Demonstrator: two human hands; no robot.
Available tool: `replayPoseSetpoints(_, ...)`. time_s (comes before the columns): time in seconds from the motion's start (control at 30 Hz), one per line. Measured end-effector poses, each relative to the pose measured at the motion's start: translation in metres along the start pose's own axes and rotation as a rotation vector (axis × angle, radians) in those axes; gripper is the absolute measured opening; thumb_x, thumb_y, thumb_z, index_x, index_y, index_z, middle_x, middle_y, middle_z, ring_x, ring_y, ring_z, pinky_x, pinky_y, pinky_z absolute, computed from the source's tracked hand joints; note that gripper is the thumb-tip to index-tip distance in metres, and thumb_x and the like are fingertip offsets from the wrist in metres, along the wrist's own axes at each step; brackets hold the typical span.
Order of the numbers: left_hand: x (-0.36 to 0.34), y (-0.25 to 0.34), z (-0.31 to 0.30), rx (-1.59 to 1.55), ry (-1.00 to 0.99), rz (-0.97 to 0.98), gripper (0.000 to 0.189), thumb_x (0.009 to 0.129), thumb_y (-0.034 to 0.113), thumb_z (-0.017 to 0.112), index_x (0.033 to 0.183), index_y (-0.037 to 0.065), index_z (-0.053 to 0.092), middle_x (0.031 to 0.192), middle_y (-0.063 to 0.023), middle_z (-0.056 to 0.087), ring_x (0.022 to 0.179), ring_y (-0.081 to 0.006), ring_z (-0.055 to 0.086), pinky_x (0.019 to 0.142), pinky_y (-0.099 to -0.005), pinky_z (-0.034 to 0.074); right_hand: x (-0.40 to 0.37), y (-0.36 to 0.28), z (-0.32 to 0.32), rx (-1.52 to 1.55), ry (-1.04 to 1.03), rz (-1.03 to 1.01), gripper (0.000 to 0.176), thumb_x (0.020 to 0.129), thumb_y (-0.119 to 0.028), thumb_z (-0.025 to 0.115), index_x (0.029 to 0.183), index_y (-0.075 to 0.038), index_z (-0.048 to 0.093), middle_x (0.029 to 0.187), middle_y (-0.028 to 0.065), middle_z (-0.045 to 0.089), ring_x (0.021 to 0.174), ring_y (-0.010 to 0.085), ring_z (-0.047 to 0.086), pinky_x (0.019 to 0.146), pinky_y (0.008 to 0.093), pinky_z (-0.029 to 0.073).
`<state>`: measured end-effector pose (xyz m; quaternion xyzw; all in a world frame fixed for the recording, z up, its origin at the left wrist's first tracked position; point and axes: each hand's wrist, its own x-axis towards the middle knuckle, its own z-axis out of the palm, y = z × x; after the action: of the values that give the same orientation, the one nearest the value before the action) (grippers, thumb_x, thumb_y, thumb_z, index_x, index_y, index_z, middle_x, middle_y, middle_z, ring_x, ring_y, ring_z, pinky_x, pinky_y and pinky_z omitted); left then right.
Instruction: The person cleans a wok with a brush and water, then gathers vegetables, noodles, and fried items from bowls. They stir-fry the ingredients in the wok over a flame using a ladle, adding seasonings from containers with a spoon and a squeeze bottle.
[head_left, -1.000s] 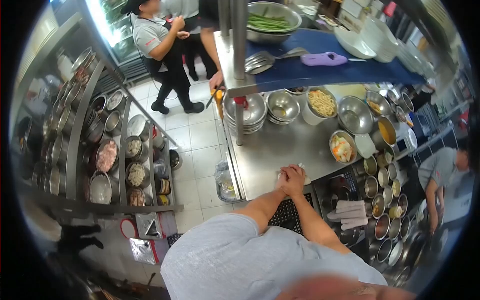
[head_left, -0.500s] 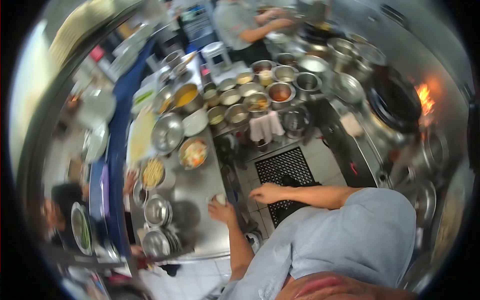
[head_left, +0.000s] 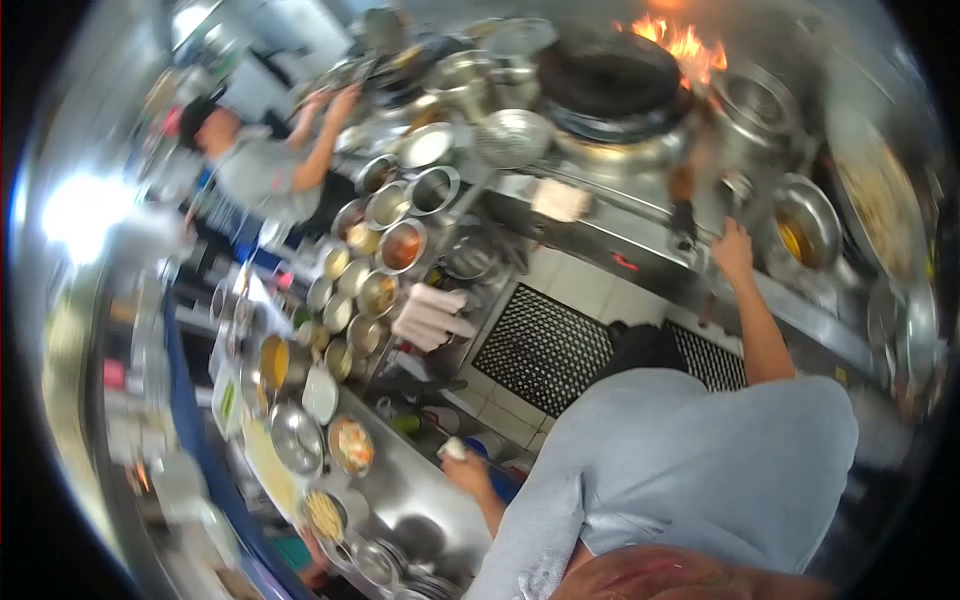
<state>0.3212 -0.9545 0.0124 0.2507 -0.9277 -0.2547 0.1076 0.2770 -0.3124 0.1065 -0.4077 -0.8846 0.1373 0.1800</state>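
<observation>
At the edge of the steel counter (head_left: 455, 515), my left hand (head_left: 470, 474) is closed around a small white cloth-like bundle (head_left: 453, 448); blur keeps its exact kind uncertain. My right hand (head_left: 733, 250) reaches out to the stove, fingers closed at the handle of a metal ladle (head_left: 737, 187). Right of this hand sits a steel pot (head_left: 803, 225) with yellow liquid inside. To its left lies a brown-and-black handle (head_left: 682, 195), apart from my fingers. A large black wok (head_left: 610, 80) rests on the burner beyond.
Flames (head_left: 680, 50) rise behind the wok. Several steel bowls of ingredients, one holding red sauce (head_left: 402, 246), crowd the counter on the left. A co-worker (head_left: 270, 165) stands at the far stove. A black perforated mat (head_left: 545, 348) covers the floor; another person's hand (head_left: 315, 560) shows lower left.
My view has swung right toward the stove. My right hand has gone from hanging over the floor mat to the ladle. My left hand still holds the white bundle.
</observation>
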Motion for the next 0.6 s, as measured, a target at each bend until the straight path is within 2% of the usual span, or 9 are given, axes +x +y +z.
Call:
replayPoseSetpoints(0.03,-0.004,0.015,0.006,-0.186,-0.157,0.157,0.037,0.075,0.019,0.064,0.109,0.004,0.059,0.100,-0.0195,0.061,0.093,-0.0382,0.059,0.086,-0.0443,0.045,-0.009,0.010,-0.002,-0.045,-0.030,0.098,0.052,0.080,-0.024,0.063,0.124,-0.002,0.050,0.113,0.0290,0.056,0.103,0.0464,0.055,0.090,0.0492,0.045)
replayPoseSetpoints(0.1,0.002,0.069,0.032,-0.045,-0.733,0.222,0.036,0.079,0.023,0.062,0.107,0.000,0.060,0.106,-0.0205,0.062,0.095,-0.0383,0.061,0.085,-0.0425,0.047,-0.028,0.033,0.004,-0.096,-0.051,0.227,0.054,0.080,-0.026,0.063,0.125,-0.002,0.049,0.113,0.0300,0.056,0.103,0.0471,0.054,0.090,0.0493,0.045)
replayPoseSetpoints(0.17,0.009,0.086,0.094,-0.053,-1.411,0.448,0.042,0.082,0.024,0.060,0.114,-0.003,0.055,0.115,-0.0203,0.060,0.095,-0.0371,0.062,0.085,-0.0421,0.048,-0.041,0.048,0.022,0.046,-0.176,0.351,0.058,0.081,-0.031,0.064,0.128,-0.005,0.045,0.121,0.0323,0.049,0.110,0.0464,0.052,0.092,0.0503,0.044)
replayPoseSetpoints(0.3,0.015,0.092,0.134,0.007,-1.394,0.515,0.042,0.082,0.024,0.060,0.114,-0.003,0.055,0.115,-0.0201,0.060,0.095,-0.0366,0.062,0.085,-0.0419,0.048,-0.059,0.045,0.052,0.037,-0.145,0.425,0.056,0.081,-0.029,0.063,0.126,-0.003,0.045,0.113,0.0331,0.055,0.105,0.0468,0.055,0.089,0.0491,0.047)
replayPoseSetpoints(0.4,0.019,0.097,0.147,0.059,-1.358,0.563,0.043,0.082,0.024,0.060,0.115,-0.003,0.055,0.116,-0.0200,0.060,0.095,-0.0362,0.062,0.085,-0.0417,0.048,-0.063,0.065,0.094,0.148,-0.242,0.467,0.056,0.082,-0.027,0.062,0.128,-0.002,0.043,0.097,0.0299,0.062,0.095,0.0453,0.060,0.086,0.0498,0.048)
replayPoseSetpoints(0.47,0.025,0.105,0.155,0.098,-1.343,0.616,0.043,0.082,0.024,0.060,0.115,-0.003,0.055,0.116,-0.0199,0.060,0.096,-0.0359,0.062,0.085,-0.0416,0.047,-0.064,0.069,0.106,0.281,-0.003,0.450,0.052,0.085,-0.024,0.059,0.129,-0.001,0.041,0.082,0.0242,0.064,0.077,0.0386,0.065,0.071,0.0482,0.052)
replayPoseSetpoints(0.53,0.032,0.118,0.171,0.177,-1.373,0.720,0.043,0.082,0.024,0.060,0.115,-0.003,0.054,0.116,-0.0198,0.060,0.096,-0.0356,0.062,0.086,-0.0414,0.047,-0.059,0.027,0.019,0.701,-0.237,0.698,0.052,0.087,-0.019,0.055,0.134,-0.006,0.036,0.075,0.0157,0.059,0.051,0.0239,0.057,0.045,0.0388,0.047)
replayPoseSetpoints(0.57,0.036,0.122,0.176,0.233,-1.404,0.783,0.043,0.082,0.024,0.060,0.115,-0.003,0.054,0.116,-0.0197,0.060,0.096,-0.0354,0.062,0.086,-0.0414,0.047,-0.066,0.022,0.006,0.858,-0.198,0.704,0.050,0.090,-0.018,0.054,0.135,-0.006,0.035,0.068,0.0070,0.051,0.041,0.0140,0.044,0.035,0.0308,0.037)
replayPoseSetpoints(0.6,0.039,0.126,0.183,0.283,-1.432,0.844,0.043,0.082,0.023,0.060,0.116,-0.003,0.054,0.116,-0.0197,0.060,0.096,-0.0353,0.062,0.086,-0.0413,0.047,-0.079,0.016,-0.011,1.115,-0.181,0.683,0.049,0.091,-0.018,0.056,0.134,-0.006,0.037,0.065,0.0028,0.047,0.041,0.0129,0.042,0.035,0.0302,0.036)
